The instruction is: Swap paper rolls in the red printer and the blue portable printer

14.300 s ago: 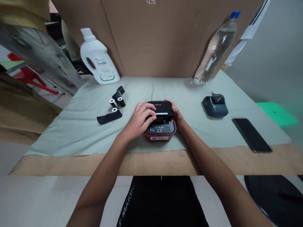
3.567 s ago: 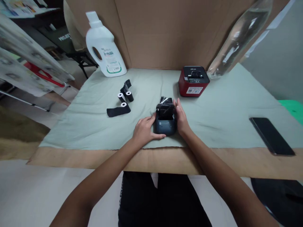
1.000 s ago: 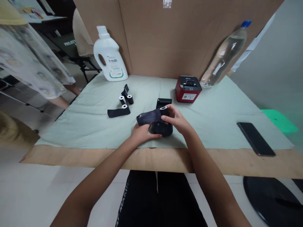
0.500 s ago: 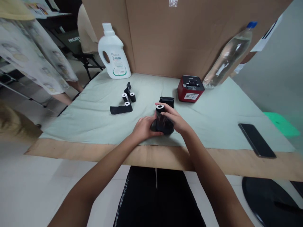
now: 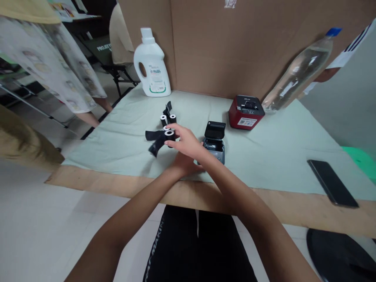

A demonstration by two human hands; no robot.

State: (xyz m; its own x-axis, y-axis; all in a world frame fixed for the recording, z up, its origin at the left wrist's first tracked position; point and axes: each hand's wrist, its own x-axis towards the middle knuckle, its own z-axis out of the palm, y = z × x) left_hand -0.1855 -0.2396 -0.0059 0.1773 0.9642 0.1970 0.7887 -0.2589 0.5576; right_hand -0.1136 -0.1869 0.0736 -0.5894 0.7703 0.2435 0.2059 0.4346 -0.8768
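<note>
My right hand (image 5: 186, 141) crosses over my left and pinches a black roll (image 5: 169, 137) with a white core. A loose black strip trails from that roll to the lower left. My left hand (image 5: 186, 165) grips the left side of a small grey-black printer (image 5: 217, 154) with its lid raised; its compartment shows no roll. My right hand and wrist hide part of the left fingers. Just behind the held roll, more black rolls (image 5: 172, 118) stand close together on the cloth. Another black strip (image 5: 154, 135) lies to their left.
Behind stand a white detergent bottle (image 5: 154, 74), a red box-shaped device (image 5: 246, 112) and a clear bottle (image 5: 299, 74) leaning on the cardboard (image 5: 223, 51). A phone (image 5: 331, 183) lies at the right edge. Other people are at the left and behind the cardboard at right.
My right hand has lifted the black roll off the printer and carried it left, beside the other rolls. The printer's open compartment has come into sight. The view has shifted slightly.
</note>
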